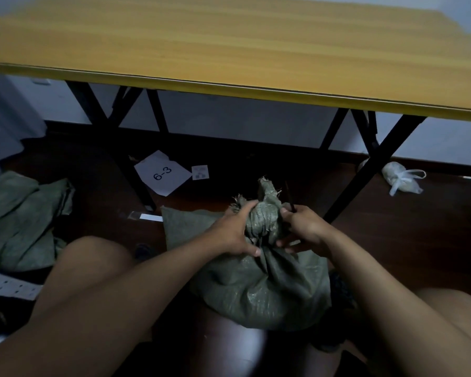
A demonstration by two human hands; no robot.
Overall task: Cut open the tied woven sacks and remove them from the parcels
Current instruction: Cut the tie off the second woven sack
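With left hand [235, 231] and right hand [301, 229] clamped on sack [261, 281] neck, steady it, cut only the tie.

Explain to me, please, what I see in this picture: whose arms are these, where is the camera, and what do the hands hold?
There is no machine here. A person wears one camera on the head, and it looks forward and down, so the two bare arms reaching in from the bottom are that person's own.

Both hands work at a green woven sack that stands on the dark floor between the person's knees. The left hand grips the bunched, tied neck of the sack. The right hand is curled at the other side of the neck and holds a thin dark tool; what kind of tool it is I cannot tell.

Above is a yellow wooden table. On the floor lie a paper marked 6-3, another green sack at the left, and a tied plastic bag at the right.
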